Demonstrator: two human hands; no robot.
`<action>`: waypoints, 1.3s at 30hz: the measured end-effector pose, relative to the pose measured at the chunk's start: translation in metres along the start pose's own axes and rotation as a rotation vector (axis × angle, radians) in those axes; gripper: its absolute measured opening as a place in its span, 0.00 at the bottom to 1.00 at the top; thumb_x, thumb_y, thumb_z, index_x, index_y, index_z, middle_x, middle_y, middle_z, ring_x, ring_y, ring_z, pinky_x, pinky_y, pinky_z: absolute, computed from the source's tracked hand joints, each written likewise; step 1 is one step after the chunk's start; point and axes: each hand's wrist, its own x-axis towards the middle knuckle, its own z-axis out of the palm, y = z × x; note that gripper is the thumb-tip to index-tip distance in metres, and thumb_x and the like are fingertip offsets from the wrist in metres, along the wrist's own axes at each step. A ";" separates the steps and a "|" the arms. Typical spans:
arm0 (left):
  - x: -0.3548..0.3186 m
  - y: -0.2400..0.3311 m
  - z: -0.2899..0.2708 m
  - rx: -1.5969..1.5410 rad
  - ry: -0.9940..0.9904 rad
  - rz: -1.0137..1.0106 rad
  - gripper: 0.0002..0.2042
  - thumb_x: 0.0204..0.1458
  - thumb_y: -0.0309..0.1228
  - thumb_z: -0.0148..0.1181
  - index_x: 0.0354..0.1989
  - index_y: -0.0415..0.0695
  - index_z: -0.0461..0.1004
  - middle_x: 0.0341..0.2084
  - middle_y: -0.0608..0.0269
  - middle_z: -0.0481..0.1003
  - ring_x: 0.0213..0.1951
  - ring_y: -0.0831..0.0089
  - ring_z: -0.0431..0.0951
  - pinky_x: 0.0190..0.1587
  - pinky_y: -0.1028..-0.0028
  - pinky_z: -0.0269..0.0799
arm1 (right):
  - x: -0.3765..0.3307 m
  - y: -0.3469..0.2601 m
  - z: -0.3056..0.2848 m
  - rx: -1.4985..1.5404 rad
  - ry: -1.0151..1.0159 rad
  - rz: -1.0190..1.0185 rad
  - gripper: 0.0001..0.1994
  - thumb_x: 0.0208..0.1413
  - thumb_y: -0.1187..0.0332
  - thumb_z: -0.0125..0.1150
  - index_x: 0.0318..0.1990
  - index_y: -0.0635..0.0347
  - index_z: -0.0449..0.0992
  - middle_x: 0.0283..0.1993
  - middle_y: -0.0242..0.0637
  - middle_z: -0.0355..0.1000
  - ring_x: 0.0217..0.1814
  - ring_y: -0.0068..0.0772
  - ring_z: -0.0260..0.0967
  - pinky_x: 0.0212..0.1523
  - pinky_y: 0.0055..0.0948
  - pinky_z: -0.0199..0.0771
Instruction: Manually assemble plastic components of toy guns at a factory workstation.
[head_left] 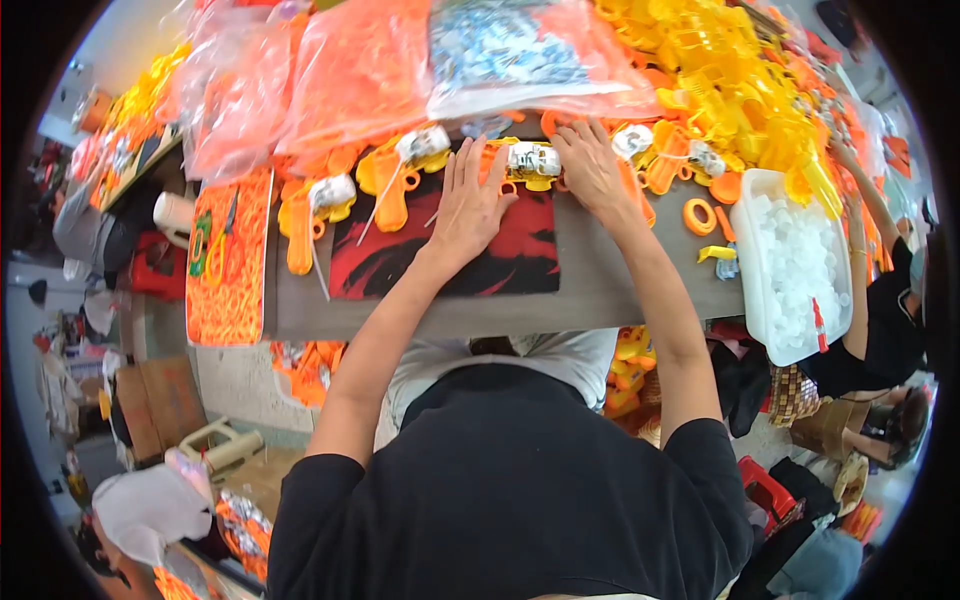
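A yellow-and-orange plastic toy body [540,184] with a white gear unit [533,160] lies at the far side of the dark mat, between my hands. My left hand [468,205] is on its left side, fingers stretched forward and thumb out toward the toy; it covers some orange plastic. To the right of the toy is my right hand [597,170], fingers extended and pointing away from me over more orange parts. Whether either hand presses on the toy is hard to see. Similar orange toy bodies with white units [333,190] lie in a row to both sides.
A red-and-black mat [450,260] covers the table's middle. At left stands a tray of small orange parts [225,310] with scissors [217,255]. A white tub [752,280] of translucent pieces sits at right. Clear bags [360,70] and yellow parts [720,90] fill the back. Another person's arm [870,205] reaches in.
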 end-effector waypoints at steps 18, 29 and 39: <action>0.031 0.008 0.014 -0.072 -0.128 0.158 0.19 0.54 0.30 0.64 0.55 0.43 0.74 0.52 0.58 0.71 0.57 0.57 0.69 0.60 0.60 0.63 | 0.042 0.084 -0.052 0.480 0.407 0.270 0.08 0.58 0.68 0.62 0.42 0.58 0.82 0.39 0.43 0.80 0.41 0.48 0.78 0.42 0.40 0.78; 0.037 0.009 0.017 -0.151 -0.134 0.127 0.18 0.52 0.27 0.64 0.52 0.41 0.77 0.51 0.58 0.73 0.55 0.56 0.70 0.60 0.58 0.65 | 0.207 0.238 0.007 0.148 0.403 0.336 0.18 0.55 0.73 0.57 0.54 0.56 0.76 0.53 0.43 0.76 0.57 0.50 0.71 0.53 0.43 0.74; 0.039 0.013 0.013 -0.140 -0.210 0.085 0.19 0.51 0.26 0.64 0.53 0.43 0.77 0.52 0.60 0.73 0.56 0.59 0.70 0.59 0.60 0.67 | 0.322 0.234 0.073 0.172 0.392 0.061 0.38 0.51 0.54 0.67 0.69 0.48 0.60 0.68 0.40 0.66 0.71 0.48 0.61 0.68 0.60 0.56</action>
